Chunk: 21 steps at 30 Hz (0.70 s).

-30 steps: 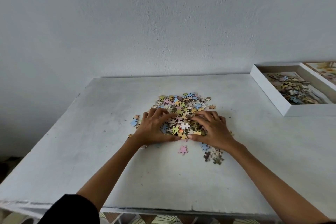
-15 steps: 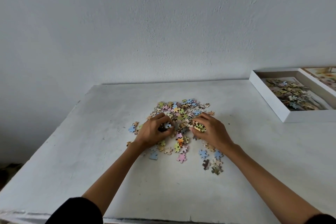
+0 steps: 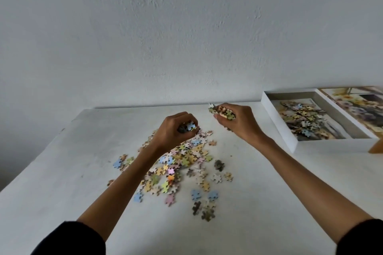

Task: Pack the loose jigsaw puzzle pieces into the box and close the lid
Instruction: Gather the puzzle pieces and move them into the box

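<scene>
A scattered pile of pastel jigsaw pieces [image 3: 186, 159] lies on the white table [image 3: 72, 172]. Above its far edge, my left hand [image 3: 176, 130] grips a small handful of pieces, a blue one showing between the fingers. My right hand [image 3: 238, 122] is lifted higher and further right, and holds a bunch of pieces. The open white box [image 3: 277, 126] stands at the table's right side, holding several pieces. Its lid [image 3: 360, 107], printed with a flower picture, lies just beyond the box at the right edge of the frame.
A plain white wall rises directly behind the table. A small wooden object [image 3: 376, 147] shows at the right edge, in front of the box. The table's left edge runs diagonally from the back corner toward me.
Both hands have closed on handfuls of pieces and lifted off the pile. The right hand has moved right toward the box. The camera has tilted, so the table sits lower in view.
</scene>
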{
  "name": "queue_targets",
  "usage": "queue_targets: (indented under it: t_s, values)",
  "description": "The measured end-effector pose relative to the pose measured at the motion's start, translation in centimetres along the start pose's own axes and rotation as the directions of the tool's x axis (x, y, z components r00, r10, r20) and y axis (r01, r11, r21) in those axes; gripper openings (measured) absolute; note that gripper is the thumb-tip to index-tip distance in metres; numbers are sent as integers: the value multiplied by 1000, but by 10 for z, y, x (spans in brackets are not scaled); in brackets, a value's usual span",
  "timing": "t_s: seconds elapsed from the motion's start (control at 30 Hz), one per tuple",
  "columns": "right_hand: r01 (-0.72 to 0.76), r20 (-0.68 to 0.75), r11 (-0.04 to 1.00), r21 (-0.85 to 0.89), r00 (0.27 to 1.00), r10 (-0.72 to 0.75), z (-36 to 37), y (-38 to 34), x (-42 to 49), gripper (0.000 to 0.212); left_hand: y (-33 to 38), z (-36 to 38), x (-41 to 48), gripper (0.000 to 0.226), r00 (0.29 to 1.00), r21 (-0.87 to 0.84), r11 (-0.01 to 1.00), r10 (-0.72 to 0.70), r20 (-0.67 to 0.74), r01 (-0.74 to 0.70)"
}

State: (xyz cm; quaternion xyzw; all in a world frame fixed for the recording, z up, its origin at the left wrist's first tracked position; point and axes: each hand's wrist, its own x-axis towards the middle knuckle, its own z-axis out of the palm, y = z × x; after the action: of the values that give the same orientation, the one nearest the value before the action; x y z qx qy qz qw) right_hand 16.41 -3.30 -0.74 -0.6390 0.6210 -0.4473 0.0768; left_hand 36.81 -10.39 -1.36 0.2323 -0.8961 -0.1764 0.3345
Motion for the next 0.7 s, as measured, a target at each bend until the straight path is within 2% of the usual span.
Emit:
queue_targets:
  t_s: [0.1,0.37,0.57,0.7]
  values:
    - [8,-47,1000,-10,999,-9,-43,17,17,19,24,22,36,9,1000,-28,999,26,-14,-26]
    - [-22,-126,987,-160,992,2,-150,88,54,28,89,96,133,7,994,-103,988,111,-9,-111]
    - [-82,-70,973,-217,995,68,-204,154,70,32,122,166,188,7,985,-93,982,167,44,-163]
    - [-131,-10,968,-216,991,131,-207,188,72,34,130,214,203,11,979,-93,983,166,117,-156]
